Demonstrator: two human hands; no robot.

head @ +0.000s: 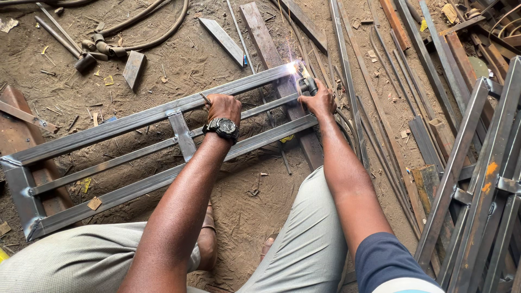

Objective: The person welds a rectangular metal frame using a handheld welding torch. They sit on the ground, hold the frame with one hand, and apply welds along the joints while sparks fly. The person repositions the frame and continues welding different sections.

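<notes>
A long grey steel frame (135, 118) of square tubes lies on the dirt floor in front of me, resting on a wooden plank (271, 49). My left hand (223, 107), with a black wristwatch on the wrist, presses down on the frame's middle bars. My right hand (319, 100) grips a welding electrode holder (307, 84). Its tip touches the frame's far right corner, where a bright welding spark (293, 67) glows. My knees in light trousers show at the bottom.
Loose steel bars and strips (380, 108) lie on the ground to the right. Another steel frame (477, 179) leans at the far right. A hose (146, 32), pipe pieces and metal offcuts (133, 68) lie at the top left. Scrap bits litter the dirt.
</notes>
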